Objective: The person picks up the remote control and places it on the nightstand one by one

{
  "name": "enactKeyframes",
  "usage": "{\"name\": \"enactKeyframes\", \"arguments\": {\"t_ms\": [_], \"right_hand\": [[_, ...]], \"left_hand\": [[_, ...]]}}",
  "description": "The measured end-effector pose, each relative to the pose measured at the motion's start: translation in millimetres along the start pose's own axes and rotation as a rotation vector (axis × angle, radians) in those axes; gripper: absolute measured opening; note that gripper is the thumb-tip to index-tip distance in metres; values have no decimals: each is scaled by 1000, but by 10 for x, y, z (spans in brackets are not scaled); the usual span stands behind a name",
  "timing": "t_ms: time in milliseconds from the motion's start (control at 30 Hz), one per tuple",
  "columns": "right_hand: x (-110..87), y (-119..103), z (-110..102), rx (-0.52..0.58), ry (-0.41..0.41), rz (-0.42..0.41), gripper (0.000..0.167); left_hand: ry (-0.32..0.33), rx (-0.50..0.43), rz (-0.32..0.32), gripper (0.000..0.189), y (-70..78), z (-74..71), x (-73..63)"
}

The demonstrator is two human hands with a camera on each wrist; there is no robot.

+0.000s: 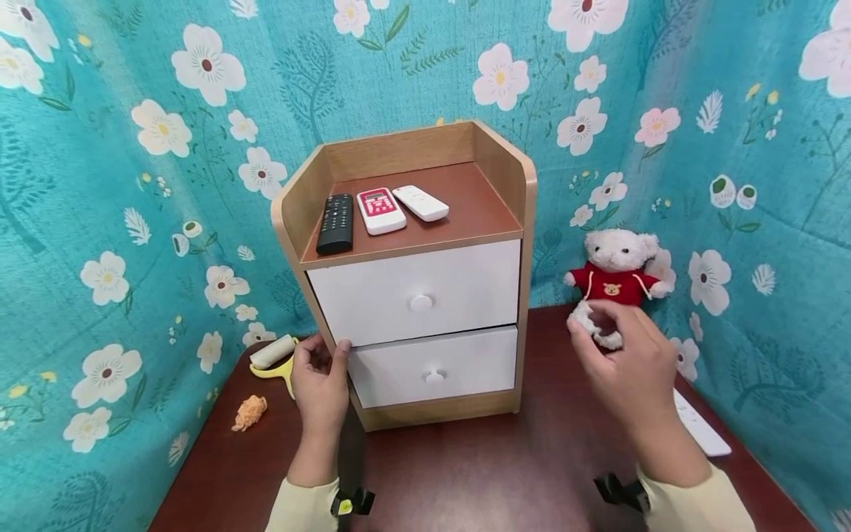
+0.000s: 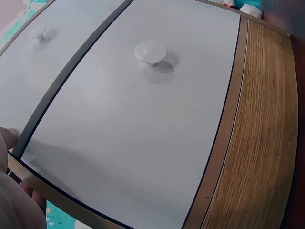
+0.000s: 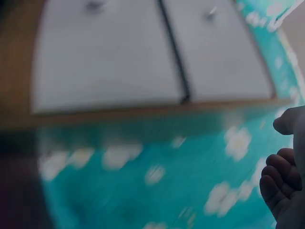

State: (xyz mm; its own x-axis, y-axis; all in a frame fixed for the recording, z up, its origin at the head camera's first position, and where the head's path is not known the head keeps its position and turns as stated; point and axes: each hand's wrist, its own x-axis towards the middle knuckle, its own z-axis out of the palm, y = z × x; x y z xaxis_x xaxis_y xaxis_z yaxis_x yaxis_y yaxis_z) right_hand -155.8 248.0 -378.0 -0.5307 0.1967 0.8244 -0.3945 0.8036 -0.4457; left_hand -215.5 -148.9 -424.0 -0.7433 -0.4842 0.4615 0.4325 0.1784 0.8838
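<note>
A small wood-trimmed drawer cabinet with two white drawers stands on the table. My left hand grips its left side edge, thumb on the front near the gap between the drawers, fingers bent along the side. The left wrist view shows the lower drawer close up, its round white knob and part of the thumb. My right hand hovers to the right of the cabinet, fingers loosely bent and holding nothing. It overlaps the white teddy bear in a red hoodie.
On the cabinet top lie a black remote, a white-and-red remote and a white remote. To the left are a yellow-handled roller and an orange mesh puff. A white flat object lies at the right; flowered curtains surround the table.
</note>
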Motion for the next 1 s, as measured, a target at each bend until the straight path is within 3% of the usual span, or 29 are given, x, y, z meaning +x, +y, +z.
{"name": "enactKeyframes", "arguments": {"t_ms": [100, 200, 333, 500, 633, 800, 1000], "right_hand": [[-286, 342, -84, -112, -64, 126, 57], [-550, 653, -195, -243, -178, 258, 59], [-826, 1002, -344, -333, -307, 387, 61], [-1076, 1356, -463, -370, -319, 429, 57], [-1200, 1545, -527, -406, -386, 435, 62], [-1299, 1709, -562, -437, -389, 393, 65], [-1411, 1842, -617, -481, -434, 456, 66]], "left_hand": [[-7, 12, -11, 39, -8, 0, -18], [-12, 17, -15, 39, -24, 1, -28], [-6, 11, -3, 38, -35, -4, -28], [-4, 13, 18, 38, -28, -10, -2], [0, 17, 23, 39, -20, -10, 20], [-1, 24, 21, 40, -4, -16, 20], [-15, 21, -15, 41, 21, -11, -14]]}}
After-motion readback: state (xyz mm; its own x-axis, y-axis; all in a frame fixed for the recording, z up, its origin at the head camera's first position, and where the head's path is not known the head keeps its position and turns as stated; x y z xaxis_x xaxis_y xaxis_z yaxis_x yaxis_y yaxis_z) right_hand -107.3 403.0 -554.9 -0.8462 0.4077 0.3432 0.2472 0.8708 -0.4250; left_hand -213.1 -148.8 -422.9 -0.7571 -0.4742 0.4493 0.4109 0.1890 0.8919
